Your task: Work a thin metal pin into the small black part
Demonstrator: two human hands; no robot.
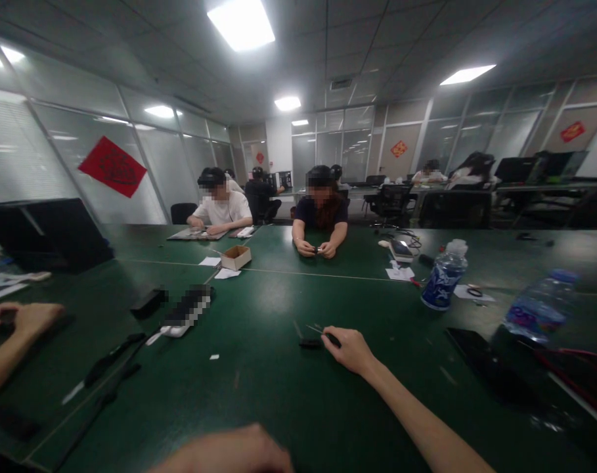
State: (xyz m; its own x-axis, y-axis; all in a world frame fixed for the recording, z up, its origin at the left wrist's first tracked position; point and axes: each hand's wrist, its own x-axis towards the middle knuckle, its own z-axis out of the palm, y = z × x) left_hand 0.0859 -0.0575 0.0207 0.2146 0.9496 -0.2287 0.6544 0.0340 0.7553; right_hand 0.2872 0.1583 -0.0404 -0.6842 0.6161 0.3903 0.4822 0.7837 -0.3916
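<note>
Over the middle of the green table [273,394], my right hand [350,348] has its fingers closed around a thin tool with a dark handle [333,339]. A slim metal part points away from the fingertips to the left; its exact kind is too small to make out. Right by the fingertips lies a small black piece [310,343], with another thin sliver standing out behind it. My left hand [239,450] is low at the bottom edge, blurred, with only its back showing. Its fingers are hidden, and nothing can be seen in them.
Another person's hands [32,322] rest at the left edge. Nearby are a black box [149,302], a white power strip [180,326] and cables. A small carton [236,257] stands farther back. Two bottles, one blue-labelled [441,282], and a dark phone-like slab [470,345] are at right.
</note>
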